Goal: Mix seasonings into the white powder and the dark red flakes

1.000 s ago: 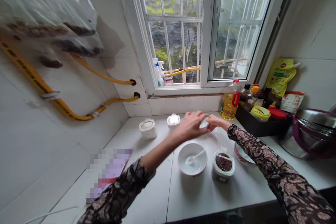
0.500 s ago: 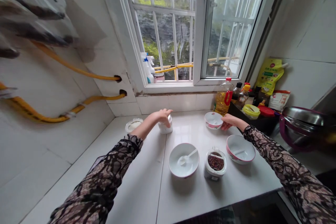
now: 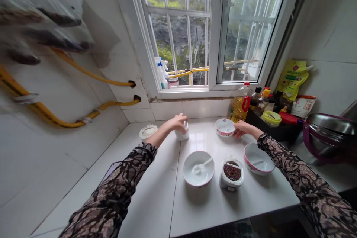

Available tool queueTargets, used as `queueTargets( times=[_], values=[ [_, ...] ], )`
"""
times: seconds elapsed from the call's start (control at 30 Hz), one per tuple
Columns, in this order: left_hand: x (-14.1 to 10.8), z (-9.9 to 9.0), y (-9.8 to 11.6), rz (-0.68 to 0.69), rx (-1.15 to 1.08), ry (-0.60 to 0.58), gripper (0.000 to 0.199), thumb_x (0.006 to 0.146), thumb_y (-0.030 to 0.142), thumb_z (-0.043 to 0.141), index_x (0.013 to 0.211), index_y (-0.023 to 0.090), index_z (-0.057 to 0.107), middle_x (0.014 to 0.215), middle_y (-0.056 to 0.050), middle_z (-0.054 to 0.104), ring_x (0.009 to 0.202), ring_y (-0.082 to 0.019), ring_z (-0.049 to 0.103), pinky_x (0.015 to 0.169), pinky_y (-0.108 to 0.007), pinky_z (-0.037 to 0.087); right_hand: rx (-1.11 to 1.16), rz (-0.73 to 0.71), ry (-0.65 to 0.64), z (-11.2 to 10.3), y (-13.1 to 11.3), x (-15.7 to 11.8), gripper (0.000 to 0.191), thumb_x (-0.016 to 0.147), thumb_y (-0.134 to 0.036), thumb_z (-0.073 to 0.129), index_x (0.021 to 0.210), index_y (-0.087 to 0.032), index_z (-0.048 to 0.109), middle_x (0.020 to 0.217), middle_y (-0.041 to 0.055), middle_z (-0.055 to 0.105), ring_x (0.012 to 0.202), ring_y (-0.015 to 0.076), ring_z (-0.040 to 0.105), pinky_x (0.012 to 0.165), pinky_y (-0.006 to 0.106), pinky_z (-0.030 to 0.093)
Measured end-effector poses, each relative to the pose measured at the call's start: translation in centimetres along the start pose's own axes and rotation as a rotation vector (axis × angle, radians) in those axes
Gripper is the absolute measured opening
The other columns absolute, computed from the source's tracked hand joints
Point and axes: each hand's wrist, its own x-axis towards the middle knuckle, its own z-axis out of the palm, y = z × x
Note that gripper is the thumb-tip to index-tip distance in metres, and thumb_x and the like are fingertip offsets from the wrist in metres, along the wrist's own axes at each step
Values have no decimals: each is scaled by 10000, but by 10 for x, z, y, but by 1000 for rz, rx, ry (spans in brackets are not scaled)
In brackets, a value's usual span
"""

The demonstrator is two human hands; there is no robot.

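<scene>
My left hand (image 3: 180,122) is curled over the top of a white jar (image 3: 182,135) at the back of the counter, its fingers closed around the rim. My right hand (image 3: 242,129) grips the right edge of a small floral bowl (image 3: 224,132), which stands upright near the wall. Nearer to me is a larger white bowl (image 3: 192,176) with a white spoon (image 3: 206,161) lying in it. A clear-lidded jar of dried red peppercorns (image 3: 232,173) stands open beside it. Under my right forearm sits a pink-rimmed bowl (image 3: 259,163).
Another white container (image 3: 148,131) stands back left, behind my left forearm. An oil bottle (image 3: 240,104) and a black rack (image 3: 263,130) of seasonings line the back right. A steel pot (image 3: 329,134) is at far right. A black cooktop (image 3: 251,227) borders the front.
The small bowl has shifted slightly left with my right hand. My left hand has settled closer around the white jar. The whole view has swung a little to the left.
</scene>
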Motion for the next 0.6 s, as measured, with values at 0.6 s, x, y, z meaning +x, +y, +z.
queueTargets(
  times=[0.6],
  values=[
    [48, -2, 130, 265, -28, -17, 858, 507, 379, 832, 1274, 210, 487, 1323, -142, 447, 1214, -360, 473, 923, -415, 483, -12, 8, 35, -8, 7, 2, 185, 866, -162, 532, 760, -78, 658, 551, 95, 678, 480, 178, 650, 489, 247, 556]
  ],
)
